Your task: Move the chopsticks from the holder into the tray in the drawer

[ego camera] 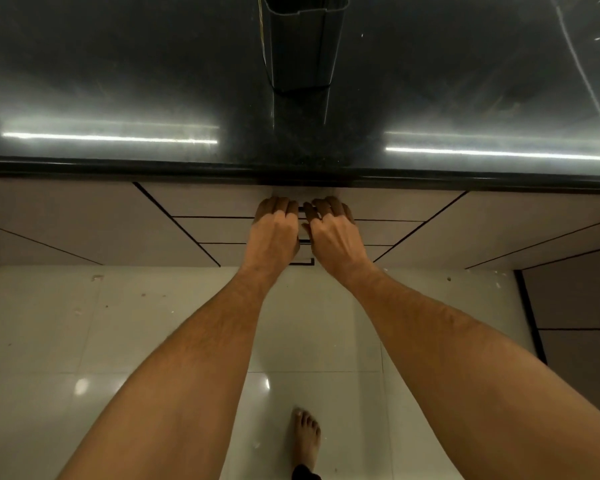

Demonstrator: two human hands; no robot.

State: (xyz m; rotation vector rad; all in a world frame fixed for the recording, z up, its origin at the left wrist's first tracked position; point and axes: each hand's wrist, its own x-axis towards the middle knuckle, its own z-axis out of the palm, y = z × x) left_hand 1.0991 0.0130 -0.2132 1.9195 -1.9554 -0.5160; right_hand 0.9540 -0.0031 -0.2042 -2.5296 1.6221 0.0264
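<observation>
Head-worn view, looking steeply down, countertop (118, 81) edge close, floor (84, 341) below

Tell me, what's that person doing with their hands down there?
The person is standing at a dark counter. Both hands, the left hand and right hand, are side by side on the front of the top drawer, fingers curled at its handle. The drawer is closed. A dark holder stands on the counter behind; whether chopsticks are inside cannot be seen.
</observation>
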